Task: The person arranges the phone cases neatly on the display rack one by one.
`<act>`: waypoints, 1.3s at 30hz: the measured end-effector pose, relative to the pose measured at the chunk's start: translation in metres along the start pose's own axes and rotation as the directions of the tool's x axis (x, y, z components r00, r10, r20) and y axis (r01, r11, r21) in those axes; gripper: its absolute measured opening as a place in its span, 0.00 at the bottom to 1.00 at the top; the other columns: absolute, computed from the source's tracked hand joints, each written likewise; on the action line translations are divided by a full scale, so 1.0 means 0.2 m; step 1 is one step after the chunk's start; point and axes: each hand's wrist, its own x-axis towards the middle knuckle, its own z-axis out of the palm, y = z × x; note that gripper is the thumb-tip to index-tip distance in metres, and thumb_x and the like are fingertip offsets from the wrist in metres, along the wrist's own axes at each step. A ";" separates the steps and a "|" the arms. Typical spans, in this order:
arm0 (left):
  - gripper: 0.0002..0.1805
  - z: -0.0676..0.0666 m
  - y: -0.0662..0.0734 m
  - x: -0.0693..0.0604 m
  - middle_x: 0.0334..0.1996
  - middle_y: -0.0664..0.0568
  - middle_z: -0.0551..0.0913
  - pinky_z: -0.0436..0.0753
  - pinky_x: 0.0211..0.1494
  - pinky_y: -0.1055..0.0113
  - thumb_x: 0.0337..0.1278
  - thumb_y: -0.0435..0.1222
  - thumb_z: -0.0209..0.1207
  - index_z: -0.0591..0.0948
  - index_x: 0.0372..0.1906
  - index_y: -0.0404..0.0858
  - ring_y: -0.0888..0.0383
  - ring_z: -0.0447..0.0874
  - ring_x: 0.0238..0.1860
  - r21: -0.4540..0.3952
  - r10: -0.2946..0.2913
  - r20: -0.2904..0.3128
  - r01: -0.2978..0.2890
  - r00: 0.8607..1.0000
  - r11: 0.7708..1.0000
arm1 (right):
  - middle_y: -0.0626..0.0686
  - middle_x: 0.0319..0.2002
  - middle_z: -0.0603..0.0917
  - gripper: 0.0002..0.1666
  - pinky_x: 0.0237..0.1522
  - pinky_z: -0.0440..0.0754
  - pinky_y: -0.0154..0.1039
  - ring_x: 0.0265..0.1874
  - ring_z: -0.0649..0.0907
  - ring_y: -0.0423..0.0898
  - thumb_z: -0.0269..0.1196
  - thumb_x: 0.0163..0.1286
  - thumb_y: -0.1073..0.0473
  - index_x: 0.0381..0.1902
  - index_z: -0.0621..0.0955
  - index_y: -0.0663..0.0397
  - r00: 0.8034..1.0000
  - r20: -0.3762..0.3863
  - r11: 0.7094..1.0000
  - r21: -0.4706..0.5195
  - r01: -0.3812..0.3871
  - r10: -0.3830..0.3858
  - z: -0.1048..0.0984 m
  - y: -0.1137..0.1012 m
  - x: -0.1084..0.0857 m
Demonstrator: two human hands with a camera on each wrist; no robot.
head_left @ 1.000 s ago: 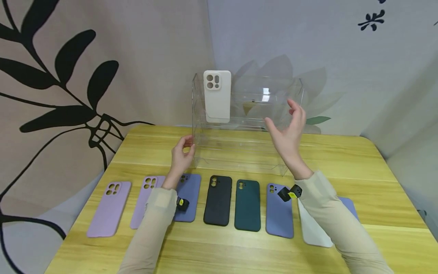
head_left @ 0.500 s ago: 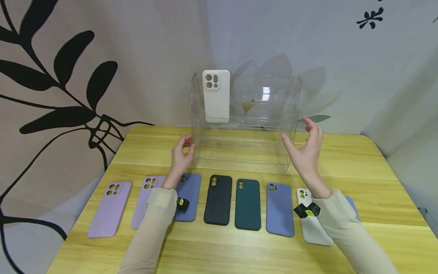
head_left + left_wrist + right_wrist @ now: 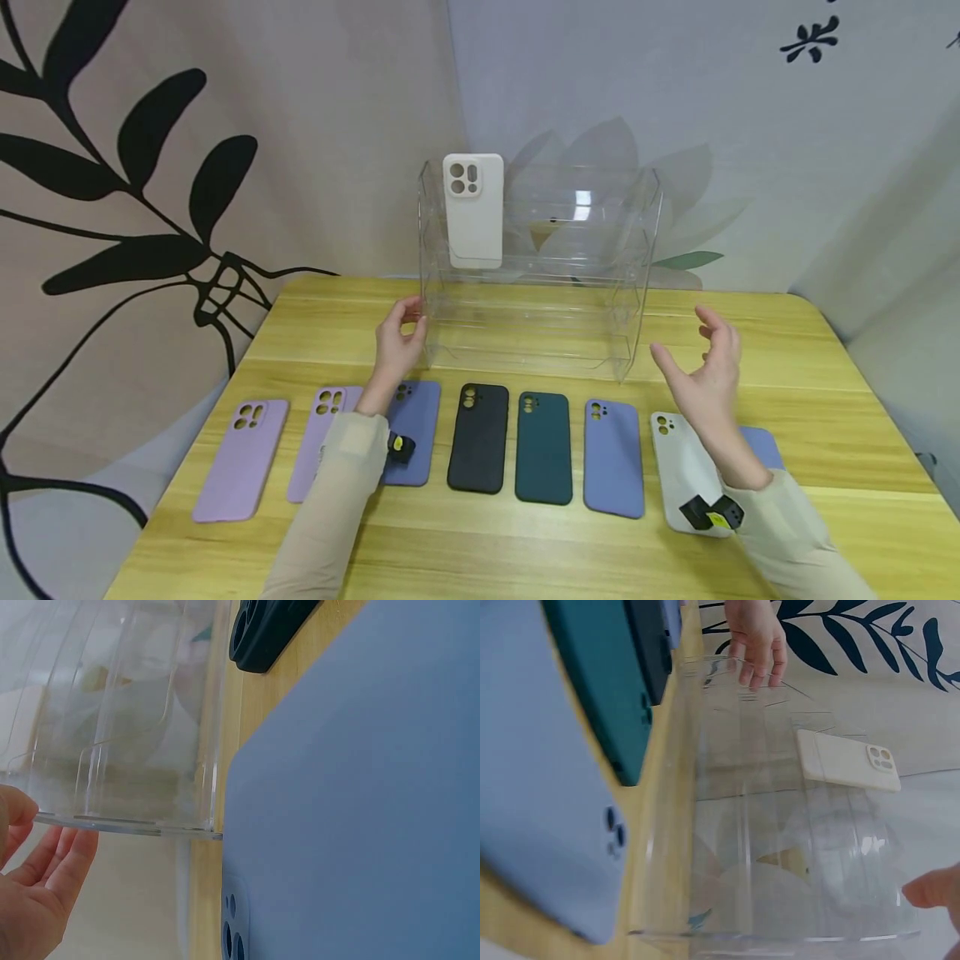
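A clear tiered acrylic display stand (image 3: 540,362) stands at the back of the table. One white phone case (image 3: 480,229) leans upright in its top tier at the left. My left hand (image 3: 397,342) pinches the stand's left side panel; in the left wrist view its thumb and fingers lie on either side of the panel edge (image 3: 127,826). My right hand (image 3: 708,375) holds nothing, fingers spread and loosely bent, to the right of the stand. Below it on the table are a pale white phone case (image 3: 678,458) and a blue one (image 3: 761,446), both partly hidden by that arm.
Along the table (image 3: 862,417) lie more phone cases in a row: lilac (image 3: 240,462), another lilac (image 3: 322,425), blue (image 3: 423,437), black (image 3: 477,442), dark green (image 3: 543,454) and blue-violet (image 3: 613,467). A wall with leaf patterns rises behind the stand.
My right hand has moved away from the stand, to the right and down toward the pale white case. The left hand stays at the stand's side; the white case in the top tier has not moved.
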 end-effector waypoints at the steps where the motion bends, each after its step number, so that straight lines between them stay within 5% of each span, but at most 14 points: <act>1: 0.14 0.00 0.00 0.00 0.41 0.27 0.77 0.83 0.33 0.65 0.54 0.17 0.53 0.73 0.48 0.17 0.36 0.78 0.41 0.001 -0.002 0.002 0.002 1.000 1.000 | 0.71 0.56 0.66 0.38 0.40 0.58 0.34 0.47 0.61 0.33 0.66 0.53 0.69 0.61 0.65 0.72 1.000 0.014 1.000 -0.005 -0.008 0.008 -0.01 0.01 -0.02; 5: 0.14 0.00 0.00 0.00 0.41 0.27 0.77 0.84 0.33 0.59 0.55 0.18 0.53 0.73 0.48 0.18 0.36 0.78 0.41 0.001 -0.010 0.006 0.010 1.000 1.000 | 0.71 0.54 0.65 0.38 0.38 0.57 0.37 0.47 0.63 0.44 0.65 0.52 0.70 0.60 0.65 0.73 0.997 0.072 0.999 -0.039 -0.038 0.041 -0.06 0.04 -0.08; 10: 0.14 0.00 0.00 0.00 0.41 0.27 0.77 0.83 0.33 0.64 0.55 0.18 0.53 0.73 0.48 0.18 0.36 0.78 0.41 -0.002 -0.007 0.004 0.007 1.000 1.000 | 0.70 0.55 0.64 0.38 0.40 0.59 0.41 0.49 0.64 0.59 0.66 0.53 0.70 0.61 0.64 0.72 0.985 0.118 0.988 -0.111 -0.110 0.123 -0.12 0.09 -0.15; 19: 0.14 0.00 0.00 0.00 0.41 0.27 0.77 0.83 0.34 0.49 0.54 0.17 0.53 0.73 0.47 0.17 0.35 0.78 0.41 0.000 -0.001 0.001 0.001 1.000 1.000 | 0.72 0.58 0.61 0.38 0.46 0.60 0.50 0.52 0.62 0.65 0.64 0.56 0.68 0.62 0.62 0.73 0.950 0.128 0.948 -0.189 -0.258 0.284 -0.23 0.20 -0.25; 33: 0.14 0.00 0.01 0.00 0.41 0.27 0.77 0.81 0.36 0.45 0.54 0.17 0.53 0.73 0.48 0.17 0.35 0.78 0.41 -0.007 -0.017 0.003 0.017 1.000 1.000 | 0.77 0.55 0.64 0.40 0.49 0.63 0.62 0.53 0.63 0.71 0.63 0.58 0.64 0.62 0.59 0.80 0.899 0.182 0.884 -0.339 -0.323 0.399 -0.40 0.37 -0.36; 39: 0.14 0.00 0.01 0.00 0.41 0.26 0.77 0.81 0.36 0.45 0.54 0.17 0.52 0.73 0.48 0.17 0.35 0.77 0.42 -0.008 -0.012 0.004 0.012 1.000 1.000 | 0.81 0.54 0.63 0.44 0.50 0.60 0.66 0.53 0.62 0.75 0.65 0.56 0.63 0.61 0.58 0.84 0.881 0.234 0.853 -0.441 -0.280 0.410 -0.44 0.42 -0.39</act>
